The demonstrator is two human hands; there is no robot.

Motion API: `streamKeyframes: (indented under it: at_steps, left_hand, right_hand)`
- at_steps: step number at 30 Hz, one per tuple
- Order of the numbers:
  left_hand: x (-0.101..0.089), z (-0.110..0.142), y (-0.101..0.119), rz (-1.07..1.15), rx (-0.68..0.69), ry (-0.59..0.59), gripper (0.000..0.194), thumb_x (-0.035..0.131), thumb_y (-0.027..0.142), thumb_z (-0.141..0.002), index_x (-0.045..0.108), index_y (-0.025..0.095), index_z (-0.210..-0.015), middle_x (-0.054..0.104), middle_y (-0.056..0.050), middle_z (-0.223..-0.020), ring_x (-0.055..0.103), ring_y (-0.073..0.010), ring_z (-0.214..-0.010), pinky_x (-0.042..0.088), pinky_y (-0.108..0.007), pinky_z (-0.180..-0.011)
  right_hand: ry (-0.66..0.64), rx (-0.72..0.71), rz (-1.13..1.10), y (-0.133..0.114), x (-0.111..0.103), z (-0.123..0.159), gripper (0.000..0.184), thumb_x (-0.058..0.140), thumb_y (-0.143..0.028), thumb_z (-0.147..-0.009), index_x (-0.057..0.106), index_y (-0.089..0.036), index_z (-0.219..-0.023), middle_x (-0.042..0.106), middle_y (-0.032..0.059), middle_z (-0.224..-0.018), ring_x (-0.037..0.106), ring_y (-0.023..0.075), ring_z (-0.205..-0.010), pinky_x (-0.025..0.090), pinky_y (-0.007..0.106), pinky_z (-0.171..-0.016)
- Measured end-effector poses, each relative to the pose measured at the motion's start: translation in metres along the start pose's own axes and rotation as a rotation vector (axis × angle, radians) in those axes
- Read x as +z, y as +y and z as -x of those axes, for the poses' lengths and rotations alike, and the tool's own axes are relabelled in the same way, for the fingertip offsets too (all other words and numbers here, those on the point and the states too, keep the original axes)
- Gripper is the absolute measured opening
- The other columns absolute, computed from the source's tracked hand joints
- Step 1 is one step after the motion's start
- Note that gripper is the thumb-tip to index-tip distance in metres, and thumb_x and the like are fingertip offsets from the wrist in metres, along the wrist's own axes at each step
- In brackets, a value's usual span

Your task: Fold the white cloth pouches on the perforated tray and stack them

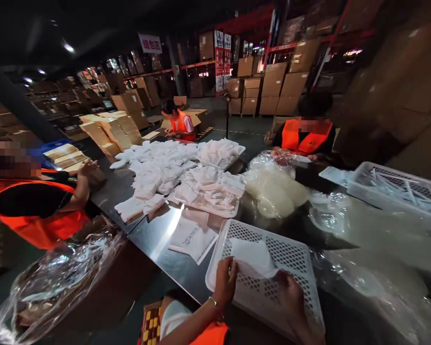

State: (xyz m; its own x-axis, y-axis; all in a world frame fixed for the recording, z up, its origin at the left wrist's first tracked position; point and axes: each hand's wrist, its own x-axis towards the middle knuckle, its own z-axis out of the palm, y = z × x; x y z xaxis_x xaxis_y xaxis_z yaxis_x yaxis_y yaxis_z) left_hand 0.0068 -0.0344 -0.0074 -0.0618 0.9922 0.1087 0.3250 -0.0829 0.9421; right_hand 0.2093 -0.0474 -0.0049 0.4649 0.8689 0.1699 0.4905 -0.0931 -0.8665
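Over a white perforated plastic basket (215, 258), my left hand (225, 279) pinches the near left edge of a thin white pouch (253, 256). My right hand (291, 293) grips the pouch's right corner, its fingers slightly blurred. The pouch looks soft and partly see-through along its near edge; I cannot tell what is inside. Left of the basket, a flat white printed bag (194, 235) lies on the metal table. Just beyond is a tray (233, 211) heaped with similar white packets (204, 184).
A large pile of white packets (154, 167) covers the far table. Clear plastic bags (276, 187) with pale contents lie to the right, near another white basket (391, 177). A plastic-lined box (68, 278) stands at the left. Several people in orange vests (305, 136) sit around.
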Motion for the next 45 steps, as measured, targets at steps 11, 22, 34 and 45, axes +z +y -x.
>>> streamKeyframes:
  at_steps: [11, 22, 34, 45]
  left_hand:
    - [0.012, -0.008, -0.004, -0.073, -0.003, 0.132, 0.055, 0.027, 0.064, -0.088, 0.057, 0.020, -0.076, 0.061, -0.009, -0.076, 0.056, -0.0205, -0.072, 0.046, -0.034, -0.069]
    - [0.007, -0.018, 0.005, -0.185, -0.085, 0.060, 0.055, 0.016, 0.063, -0.090, 0.043, 0.023, -0.062, 0.054, -0.003, -0.058, 0.050, -0.0182, -0.056, 0.037, -0.031, -0.055]
    - [0.000, -0.033, -0.001, -0.456, -0.014, -0.073, 0.033, 0.031, 0.030, -0.094, 0.058, 0.020, -0.077, 0.059, -0.005, -0.061, 0.059, -0.0214, -0.058, 0.034, -0.030, -0.055]
    - [-0.024, -0.051, 0.042, -0.825, 0.039, -0.154, 0.037, 0.032, 0.004, -0.086, 0.061, 0.011, -0.106, 0.066, -0.014, -0.080, 0.066, -0.0263, -0.073, 0.048, -0.033, -0.062]
  right_hand:
    - [0.115, -0.078, 0.097, -0.010, 0.011, 0.003, 0.063, 0.028, -0.073, -0.080, 0.055, -0.020, -0.061, 0.057, 0.0056, -0.052, 0.052, 0.0170, -0.047, 0.040, 0.028, -0.050]
    - [0.220, -0.137, 0.339, 0.005, 0.021, -0.003, 0.074, 0.019, -0.076, -0.083, 0.057, -0.019, -0.055, 0.058, 0.0087, -0.050, 0.050, 0.0182, -0.044, 0.032, 0.029, -0.047]
    - [0.181, -0.183, 0.515, 0.013, 0.023, -0.001, 0.078, 0.016, -0.071, -0.087, 0.064, -0.017, -0.058, 0.062, 0.0103, -0.055, 0.051, 0.0168, -0.045, 0.028, 0.029, -0.049]
    - [0.064, -0.142, 0.641, 0.003, 0.008, -0.019, 0.052, 0.036, -0.056, -0.086, 0.063, -0.014, -0.104, 0.067, 0.0131, -0.083, 0.061, 0.0249, -0.069, 0.043, 0.034, -0.056]
